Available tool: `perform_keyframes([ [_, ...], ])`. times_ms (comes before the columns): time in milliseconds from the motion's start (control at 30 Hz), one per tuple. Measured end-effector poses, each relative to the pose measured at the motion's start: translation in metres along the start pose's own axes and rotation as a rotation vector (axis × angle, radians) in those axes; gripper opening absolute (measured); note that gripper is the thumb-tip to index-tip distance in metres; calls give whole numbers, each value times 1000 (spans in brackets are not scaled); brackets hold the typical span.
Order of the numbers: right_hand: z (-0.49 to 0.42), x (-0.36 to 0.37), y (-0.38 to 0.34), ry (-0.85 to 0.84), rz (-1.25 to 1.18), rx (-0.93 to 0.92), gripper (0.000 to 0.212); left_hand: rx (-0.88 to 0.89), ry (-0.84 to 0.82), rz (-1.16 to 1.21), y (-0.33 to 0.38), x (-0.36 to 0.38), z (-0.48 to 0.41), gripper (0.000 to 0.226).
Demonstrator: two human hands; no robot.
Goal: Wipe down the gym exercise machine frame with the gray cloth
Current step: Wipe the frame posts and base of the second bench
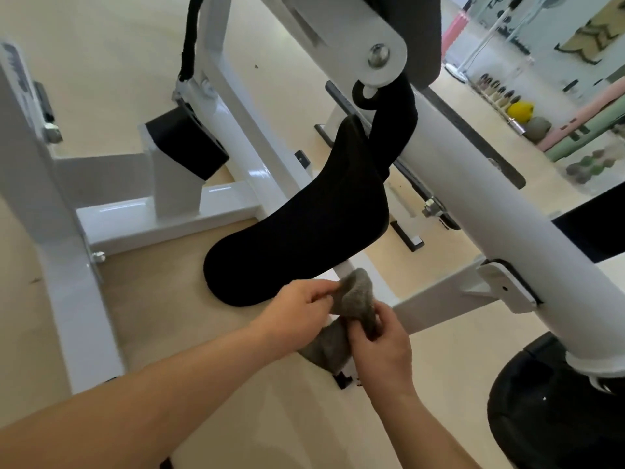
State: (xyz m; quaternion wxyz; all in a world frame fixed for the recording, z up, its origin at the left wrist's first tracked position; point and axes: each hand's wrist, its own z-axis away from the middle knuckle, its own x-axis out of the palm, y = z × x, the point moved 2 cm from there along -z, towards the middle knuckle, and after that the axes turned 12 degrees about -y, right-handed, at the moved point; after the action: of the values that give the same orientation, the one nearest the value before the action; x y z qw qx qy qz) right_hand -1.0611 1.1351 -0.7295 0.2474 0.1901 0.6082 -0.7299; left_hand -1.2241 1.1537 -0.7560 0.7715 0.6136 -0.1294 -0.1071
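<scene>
The gray cloth (351,299) is bunched between both hands, just below the black seat pad (297,231) of the white machine frame (473,198). My left hand (297,309) pinches the cloth's upper edge with its fingertips. My right hand (382,346) grips the cloth's lower fold, and a loose part of the cloth hangs down to the left of that hand. A white frame bar (436,302) runs right behind the cloth, partly hidden by it.
White base beams (162,214) and an upright post (64,252) stand to the left on the tan floor. A thick white tube slants down to a black round weight (554,414) at the lower right. Balls and gear (521,111) lie at the far right.
</scene>
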Motion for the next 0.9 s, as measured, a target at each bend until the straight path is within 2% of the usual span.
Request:
perform_keyframes([
  [67,-1,-4,0,65,-50,42,17,87,294,-432,6,-20,-5,41],
  [100,-2,-4,0,82,-56,51,14,123,380,-562,10,-27,-11,51],
  [133,-2,-5,-1,95,-55,54,12,98,383,-620,13,-32,-21,69],
  [200,-4,-4,-5,112,-52,56,10,-61,277,-665,18,-33,-45,113],
  [233,-5,-3,-7,115,-57,54,9,-116,243,-698,20,-30,-56,126],
  [300,-10,-1,-11,105,-60,54,4,-134,233,-735,23,-24,-76,134],
  [433,-21,2,-18,70,19,23,9,-148,343,-810,29,-32,-97,122],
  [567,-30,11,-22,129,61,21,10,-208,517,-971,37,-78,-97,110],
  [733,-56,25,-36,234,29,91,17,-193,456,-1052,45,-99,-94,127],
  [767,-60,26,-37,250,7,102,19,-166,500,-1081,45,-94,-93,122],
  [833,-65,25,-37,281,-6,119,24,-80,583,-1111,43,-85,-90,87],
  [900,-65,24,-33,300,32,101,23,27,485,-1223,36,-74,-88,58],
])
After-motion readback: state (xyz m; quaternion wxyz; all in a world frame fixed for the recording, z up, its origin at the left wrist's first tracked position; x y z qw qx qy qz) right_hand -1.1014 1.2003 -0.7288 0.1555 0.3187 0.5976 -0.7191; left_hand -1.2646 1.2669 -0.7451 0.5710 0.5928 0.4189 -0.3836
